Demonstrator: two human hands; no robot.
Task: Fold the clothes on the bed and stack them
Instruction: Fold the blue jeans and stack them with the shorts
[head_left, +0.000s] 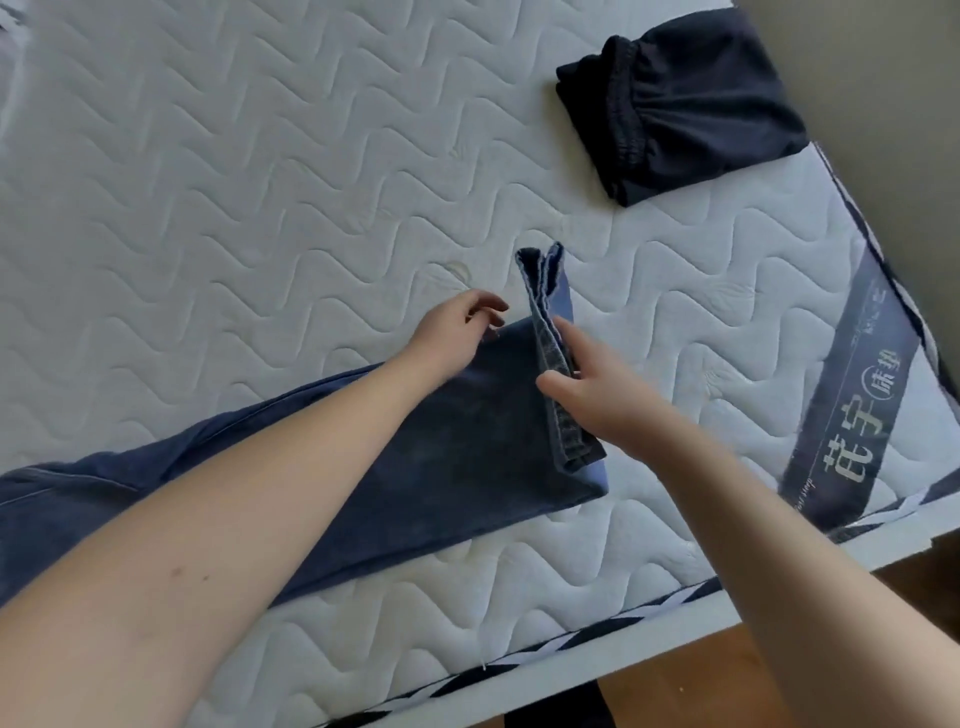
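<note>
- Jeans (467, 441) are stretched along the mattress (234, 182), legs laid one on the other, and the hem end is turned up and standing on edge.
- Right hand (597, 389) has that raised hem strip pinched, thumb on the near side and fingers on the far side of the denim.
- Left hand (457, 327) sits just beside the jeans' far corner at the hem end, fingers loosely curled; whether they nip the cloth or only hover there, I cannot tell.
- Beyond the jeans, well apart and toward the mattress corner, a dark folded garment (680, 104) with an elastic waistband already waits. That looks like the start of the stack.
- Judgement: the fold is only beginning, with most of the jeans flat and running off toward the waist end.
- Risk one: the two hem layers look slightly splayed at the top, so carrying them over may let one leg slide and leave a crooked fold.
- Risk two: if the left hand is not anchoring the cloth, a pull from the right could drag the whole leg sideways and bunch it.
- Risk three: the jeans' near side lies close to the mattress edge (519, 660), so a careless tug might spill denim off it.
</note>
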